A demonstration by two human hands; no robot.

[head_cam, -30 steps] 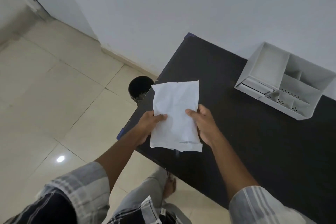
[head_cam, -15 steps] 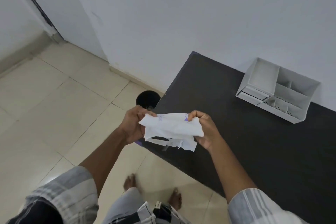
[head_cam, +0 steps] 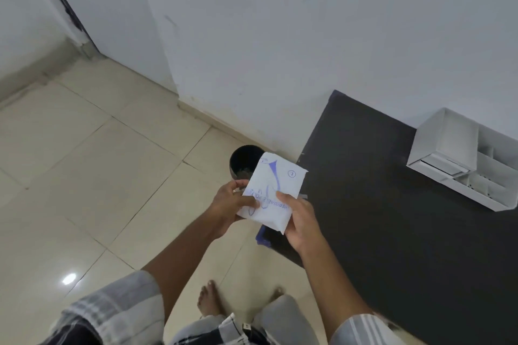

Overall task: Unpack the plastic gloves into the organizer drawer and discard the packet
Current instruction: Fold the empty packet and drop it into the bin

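Observation:
A white paper packet (head_cam: 277,185) with blue print faces me, held between both hands over the floor at the table's left edge. My left hand (head_cam: 229,204) grips its left side and my right hand (head_cam: 300,218) grips its lower right corner. A white organizer (head_cam: 448,148) with a drawer and open compartments stands on the black table (head_cam: 392,232) at the far right, against the wall. The gloves themselves are not visible.
A small black bin (head_cam: 242,159) stands on the tiled floor just beyond the packet, next to the table's left edge and the wall. My bare feet (head_cam: 207,300) are on the tiles below. A doorway lies at the upper left.
The packet has been turned over, so its printed blue side now faces up. Both hands and my view have shifted left, off the table toward the bin.

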